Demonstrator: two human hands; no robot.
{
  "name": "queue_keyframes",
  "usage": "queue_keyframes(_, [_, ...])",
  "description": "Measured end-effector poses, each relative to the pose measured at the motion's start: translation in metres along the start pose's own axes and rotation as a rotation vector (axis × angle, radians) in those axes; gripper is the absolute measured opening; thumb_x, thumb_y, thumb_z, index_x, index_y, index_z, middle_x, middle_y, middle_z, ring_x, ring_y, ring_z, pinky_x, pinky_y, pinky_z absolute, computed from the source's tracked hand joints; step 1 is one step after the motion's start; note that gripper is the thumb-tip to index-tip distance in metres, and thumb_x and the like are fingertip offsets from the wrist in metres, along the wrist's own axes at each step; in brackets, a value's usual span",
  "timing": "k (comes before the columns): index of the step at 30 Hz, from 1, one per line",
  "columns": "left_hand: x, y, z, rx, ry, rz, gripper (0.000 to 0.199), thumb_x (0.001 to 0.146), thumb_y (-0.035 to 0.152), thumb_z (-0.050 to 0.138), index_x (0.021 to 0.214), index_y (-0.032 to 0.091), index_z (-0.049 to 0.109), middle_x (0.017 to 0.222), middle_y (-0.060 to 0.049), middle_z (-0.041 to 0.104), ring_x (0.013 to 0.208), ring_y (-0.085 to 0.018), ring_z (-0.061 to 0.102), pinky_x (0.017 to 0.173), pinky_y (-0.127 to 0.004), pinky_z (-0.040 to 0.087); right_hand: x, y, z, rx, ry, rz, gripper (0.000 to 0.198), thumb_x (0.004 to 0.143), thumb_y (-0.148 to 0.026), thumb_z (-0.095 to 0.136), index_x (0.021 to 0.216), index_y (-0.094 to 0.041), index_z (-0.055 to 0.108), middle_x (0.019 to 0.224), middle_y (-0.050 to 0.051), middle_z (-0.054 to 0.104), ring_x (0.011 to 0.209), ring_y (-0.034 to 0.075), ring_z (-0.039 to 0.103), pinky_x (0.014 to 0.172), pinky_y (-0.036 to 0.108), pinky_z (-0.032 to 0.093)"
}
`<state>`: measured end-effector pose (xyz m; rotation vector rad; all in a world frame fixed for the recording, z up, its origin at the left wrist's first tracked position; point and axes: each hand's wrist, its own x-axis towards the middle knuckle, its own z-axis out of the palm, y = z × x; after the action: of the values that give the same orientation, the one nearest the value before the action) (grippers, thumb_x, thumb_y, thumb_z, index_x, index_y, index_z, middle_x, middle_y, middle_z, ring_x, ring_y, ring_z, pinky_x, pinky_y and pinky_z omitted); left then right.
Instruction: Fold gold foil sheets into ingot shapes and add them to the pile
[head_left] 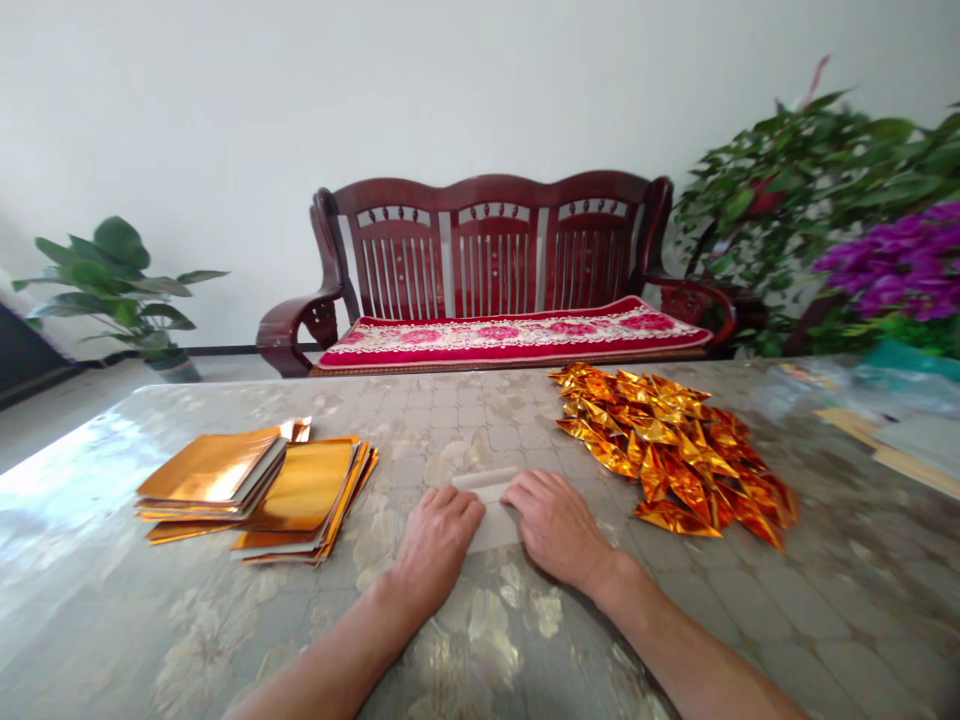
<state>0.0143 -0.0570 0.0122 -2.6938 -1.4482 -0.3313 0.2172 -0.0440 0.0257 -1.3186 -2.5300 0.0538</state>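
A pale, whitish sheet of paper (495, 530) lies on the table between my hands, with a folded strip along its far edge. My left hand (442, 535) grips the left end of that fold, fingers curled and pressed together. At the right end, my right hand (559, 520) has its fingers bent down onto the same fold. My fingertips partly hide the sheet's sides. Stacks of gold foil paper (304, 485) lie to the left of my hands. To the right is a heap of folded gold foil ingots (667, 450), shiny and pointed.
The table (225, 650) has a clear, glossy cover over a floral pattern. Plastic bags (817, 385) and flat card pieces (915, 465) lie at its right side. Beyond stands a dark red wooden bench (491, 250). Potted plants (124, 290) and purple flowers (900, 262) flank it.
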Motion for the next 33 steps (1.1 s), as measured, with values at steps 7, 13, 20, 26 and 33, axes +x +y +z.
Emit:
queue_keyframes(7, [0.000, -0.010, -0.007, -0.083, 0.044, -0.027, 0.016, 0.095, 0.026, 0.055, 0.107, 0.022, 0.065, 0.106, -0.005, 0.068, 0.103, -0.022, 0.058, 0.091, -0.038, 0.045, -0.007, -0.011, -0.017, 0.038, -0.099, -0.033, 0.021, 0.079, -0.033, 0.068, 0.098, -0.023, 0.068, 0.101, 0.004, 0.064, 0.097, 0.021, 0.054, 0.085, 0.034, 0.037])
queue_keyframes(13, [-0.002, -0.025, -0.011, -0.188, 0.046, 0.086, 0.048, 0.082, 0.053, 0.069, 0.118, 0.023, 0.061, 0.118, -0.006, 0.063, 0.115, -0.026, 0.054, 0.099, -0.040, 0.043, -0.005, -0.018, -0.011, -0.093, -0.069, -0.014, 0.012, 0.089, -0.028, 0.059, 0.091, -0.020, 0.068, 0.097, 0.006, 0.067, 0.094, 0.022, 0.058, 0.082, 0.035, 0.037])
queue_keyframes(20, [0.000, -0.033, -0.010, -0.204, -0.015, 0.077, 0.044, 0.085, 0.045, 0.069, 0.124, 0.026, 0.059, 0.123, -0.005, 0.060, 0.112, -0.024, 0.056, 0.095, -0.037, 0.043, -0.003, -0.019, -0.008, -0.125, -0.068, 0.023, 0.017, 0.088, -0.037, 0.062, 0.089, -0.020, 0.067, 0.095, 0.006, 0.069, 0.091, 0.023, 0.061, 0.080, 0.035, 0.038])
queue_keyframes(26, [0.002, -0.035, -0.012, -0.206, -0.019, 0.085, 0.044, 0.084, 0.050, 0.068, 0.121, 0.026, 0.063, 0.116, -0.005, 0.064, 0.106, -0.023, 0.058, 0.091, -0.035, 0.045, -0.003, -0.021, -0.004, -0.167, -0.038, 0.016, 0.016, 0.093, -0.026, 0.055, 0.087, -0.020, 0.068, 0.090, 0.006, 0.070, 0.085, 0.021, 0.063, 0.076, 0.034, 0.038])
queue_keyframes(33, [0.004, -0.035, -0.008, -0.255, 0.042, 0.069, 0.024, 0.099, 0.032, 0.050, 0.108, 0.027, 0.071, 0.105, -0.002, 0.069, 0.100, -0.017, 0.060, 0.091, -0.029, 0.045, -0.003, -0.013, -0.004, -0.105, 0.009, 0.088, 0.017, 0.092, -0.024, 0.053, 0.082, -0.022, 0.068, 0.088, 0.003, 0.071, 0.084, 0.019, 0.064, 0.073, 0.031, 0.037])
